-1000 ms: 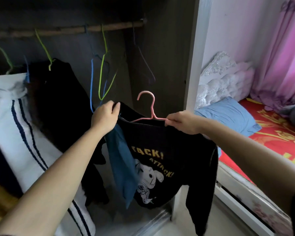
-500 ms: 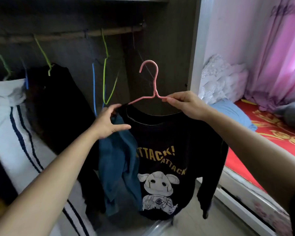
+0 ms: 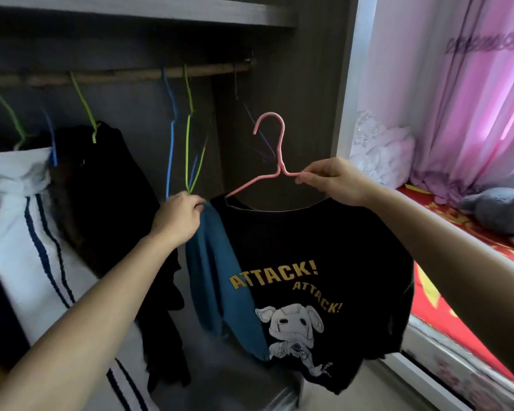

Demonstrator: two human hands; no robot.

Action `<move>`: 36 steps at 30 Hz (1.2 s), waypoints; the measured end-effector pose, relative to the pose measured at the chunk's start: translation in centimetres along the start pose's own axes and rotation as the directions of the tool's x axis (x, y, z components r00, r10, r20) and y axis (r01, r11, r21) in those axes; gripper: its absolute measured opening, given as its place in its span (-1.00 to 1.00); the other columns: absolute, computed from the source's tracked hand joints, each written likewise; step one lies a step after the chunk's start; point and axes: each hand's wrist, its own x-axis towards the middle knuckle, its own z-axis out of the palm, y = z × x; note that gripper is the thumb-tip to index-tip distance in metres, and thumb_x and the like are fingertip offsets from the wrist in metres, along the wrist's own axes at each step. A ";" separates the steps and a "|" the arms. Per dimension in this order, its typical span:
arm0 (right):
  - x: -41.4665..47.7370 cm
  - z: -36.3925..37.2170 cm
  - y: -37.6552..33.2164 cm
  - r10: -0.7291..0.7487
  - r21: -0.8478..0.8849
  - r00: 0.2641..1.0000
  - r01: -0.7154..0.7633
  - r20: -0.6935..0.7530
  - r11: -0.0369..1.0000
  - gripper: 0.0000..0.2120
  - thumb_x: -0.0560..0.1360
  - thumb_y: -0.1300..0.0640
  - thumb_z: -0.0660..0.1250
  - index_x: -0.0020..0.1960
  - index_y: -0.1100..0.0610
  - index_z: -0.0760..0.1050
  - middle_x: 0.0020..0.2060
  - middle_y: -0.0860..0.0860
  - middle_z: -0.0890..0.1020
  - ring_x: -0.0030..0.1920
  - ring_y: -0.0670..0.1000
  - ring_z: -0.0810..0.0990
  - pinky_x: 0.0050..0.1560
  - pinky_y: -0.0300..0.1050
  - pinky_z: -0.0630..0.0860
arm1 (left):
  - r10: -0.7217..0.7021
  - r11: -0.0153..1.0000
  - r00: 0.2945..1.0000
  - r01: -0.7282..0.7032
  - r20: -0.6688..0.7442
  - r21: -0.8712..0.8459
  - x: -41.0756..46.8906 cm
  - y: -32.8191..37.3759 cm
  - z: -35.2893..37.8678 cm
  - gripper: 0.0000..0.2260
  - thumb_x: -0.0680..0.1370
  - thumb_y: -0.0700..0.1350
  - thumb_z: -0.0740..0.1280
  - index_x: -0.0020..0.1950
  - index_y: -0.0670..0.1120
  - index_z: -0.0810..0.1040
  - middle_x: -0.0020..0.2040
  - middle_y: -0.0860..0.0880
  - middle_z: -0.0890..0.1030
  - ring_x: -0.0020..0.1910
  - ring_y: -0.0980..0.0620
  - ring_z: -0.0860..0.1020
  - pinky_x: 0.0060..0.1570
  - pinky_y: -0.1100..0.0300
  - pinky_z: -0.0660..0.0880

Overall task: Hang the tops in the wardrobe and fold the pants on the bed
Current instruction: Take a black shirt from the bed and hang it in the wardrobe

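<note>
R hand (image 3: 330, 179): pink wire hanger (image 3: 247, 185) pinched by fingertips.
L hand (image 3: 178, 215): black printed top (image 3: 309, 247) gripped at blue-sleeved shoulder, fingers curled.
Hook (image 3: 269, 123): held below wooden rail (image 3: 131, 76), apart.

Hands: there were two, left hand (image 3: 177, 217) and right hand (image 3: 331, 180).
Pink hanger (image 3: 280, 169): one.
Black top (image 3: 309, 247): one.
Green hangers (image 3: 85, 108): three.

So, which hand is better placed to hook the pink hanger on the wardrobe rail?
The right hand, probably. It pinches the pink hanger just beside its upright hook, below the rail. The left hand only grips cloth at the shoulder of the black top, lower down.
</note>
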 end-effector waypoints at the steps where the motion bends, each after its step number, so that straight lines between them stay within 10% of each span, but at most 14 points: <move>1: 0.1 0.0 -0.4 -0.003 -0.028 0.999 0.002 -0.042 1.000 -0.80 0.61 -0.09 0.28 0.05 -0.06 0.65 -0.05 -0.12 0.68 -0.02 -0.11 0.62 0.04 -0.17 0.52 | 0.057 0.998 0.996 -0.056 -0.075 0.014 0.0 0.4 -0.5 -0.79 0.61 -0.14 0.27 0.16 -0.08 0.66 0.08 -0.10 0.62 0.06 -0.16 0.59 0.03 0.02 0.54; 5: 0.9 0.2 -2.6 -0.019 -0.133 0.982 -0.006 -0.185 0.991 -0.79 0.61 -0.08 0.29 0.00 -0.02 0.65 -0.18 -0.13 0.64 -0.16 -0.15 0.57 -0.20 -0.29 0.42 | 0.197 0.980 0.909 -0.193 -0.366 0.048 0.9 1.5 -3.2 -0.84 0.55 -0.15 0.34 0.09 -0.10 0.64 -0.01 -0.06 0.57 -0.04 -0.11 0.57 -0.18 0.02 0.54; 9: 2.7 0.5 -4.7 0.240 0.117 0.945 -0.219 -0.223 0.969 -0.81 0.55 -0.01 0.40 -0.15 0.07 0.65 -0.38 -0.08 0.59 -0.37 -0.13 0.52 -0.36 -0.25 0.42 | 0.215 0.974 0.937 -0.184 -0.276 0.135 2.9 0.2 -5.1 -0.69 0.55 -0.11 0.32 0.28 -0.14 0.54 0.17 -0.15 0.51 0.17 -0.19 0.48 0.03 -0.08 0.51; 14: 6.6 0.9 -6.7 0.442 0.742 0.896 -0.331 0.053 0.583 -0.84 0.55 0.33 0.31 -0.20 0.26 0.57 -0.43 0.06 0.51 -0.46 -0.06 0.44 -0.38 -0.24 0.40 | 0.091 0.966 0.990 -0.061 -0.111 0.251 5.9 -1.4 -6.1 -0.46 0.58 0.00 0.27 0.53 -0.11 0.26 0.49 -0.21 0.26 0.48 -0.21 0.20 0.36 -0.21 0.31; 20: 13.9 1.2 -7.8 0.229 0.929 0.961 -0.218 0.152 0.299 -0.79 0.60 0.36 0.14 -0.18 0.25 0.45 -0.36 0.06 0.45 -0.39 -0.07 0.40 -0.31 -0.24 0.34 | 0.048 0.912 0.972 0.051 -0.228 0.408 12.1 -1.8 -7.6 -0.41 0.60 0.03 0.21 0.59 -0.05 0.10 0.57 -0.21 0.10 0.54 -0.22 0.07 0.43 -0.22 0.14; 28: 25.6 0.9 -8.8 0.088 0.935 0.989 -0.145 0.123 0.324 -0.75 0.64 0.29 0.09 -0.17 0.21 0.45 -0.51 -0.04 0.44 -0.56 -0.11 0.34 -0.47 -0.25 0.34 | 0.040 0.854 0.957 0.117 -0.288 0.506 20.3 -2.2 -9.1 -0.36 0.56 0.02 0.23 0.60 -0.06 0.08 0.61 -0.13 0.00 0.58 -0.13 -0.05 0.47 -0.29 -0.06; 36: 29.1 5.6 -4.0 0.175 0.579 0.970 -0.241 0.169 0.779 -0.84 0.67 0.11 0.19 0.03 0.15 0.51 -0.38 0.02 0.51 -0.57 -0.12 0.33 -0.58 -0.26 0.28 | 0.127 0.850 0.916 0.097 -0.380 0.518 21.1 -4.3 -7.0 -0.33 0.45 -0.02 0.21 0.56 -0.14 0.21 0.56 -0.14 0.22 0.55 -0.17 0.12 0.43 -0.31 -0.09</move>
